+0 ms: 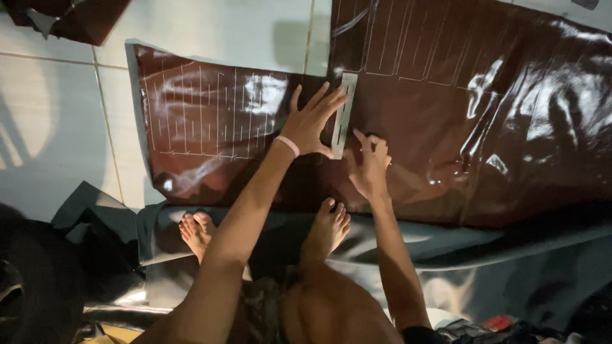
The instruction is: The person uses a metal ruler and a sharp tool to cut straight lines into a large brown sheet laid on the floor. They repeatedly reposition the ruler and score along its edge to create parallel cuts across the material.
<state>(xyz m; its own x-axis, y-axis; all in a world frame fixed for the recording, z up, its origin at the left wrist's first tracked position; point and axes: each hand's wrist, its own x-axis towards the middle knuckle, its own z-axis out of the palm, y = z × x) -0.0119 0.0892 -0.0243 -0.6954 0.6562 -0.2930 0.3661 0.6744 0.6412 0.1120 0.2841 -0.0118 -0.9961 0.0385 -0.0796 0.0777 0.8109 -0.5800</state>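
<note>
Bare feet (328, 224) tucked on grey sheeting (446, 255), a person crouches over glossy brown leatherette (446, 114) spread across a pale tiled floor (223, 28). Their left hand (311, 121), fingers spread flat, pins a narrow pale ruler (342, 114) upright on the sheet, seemingly to steady it as a guide. Just beside the ruler's lower end, the right hand (368, 167) is pinched together as if around a marker, hidden from view, near rows of white lines (210, 111).

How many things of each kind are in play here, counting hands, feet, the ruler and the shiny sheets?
Hands: 2, left hand flat beside the ruler, right hand at its lower end
Bare feet: 2
Ruler: 1
Brown glossy sheet: 1
Dark grey sheet: 1
Pink wristband: 1
Total: 8
</note>
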